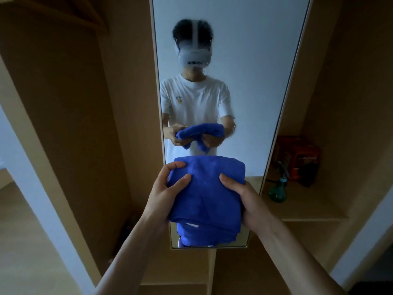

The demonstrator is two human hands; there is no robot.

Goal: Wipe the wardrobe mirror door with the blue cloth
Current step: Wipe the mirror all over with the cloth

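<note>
A folded blue cloth (207,194) hangs in front of me at chest height, held by both hands. My left hand (164,194) grips its left edge, thumb on top and fingers curled over the upper corner. My right hand (246,199) holds the right edge with the thumb pressed on the top face. Behind the cloth stands the tall narrow wardrobe mirror door (251,60), apart from the cloth. Its glass shows a person in a white T-shirt holding the same cloth, and small spots dot the surface. The cloth covers the mirror's lower part.
Wooden wardrobe panels (70,107) flank the mirror. On a shelf to the right stand a green spray bottle (278,188) and a red box (297,158). A white door frame (25,167) runs along the left.
</note>
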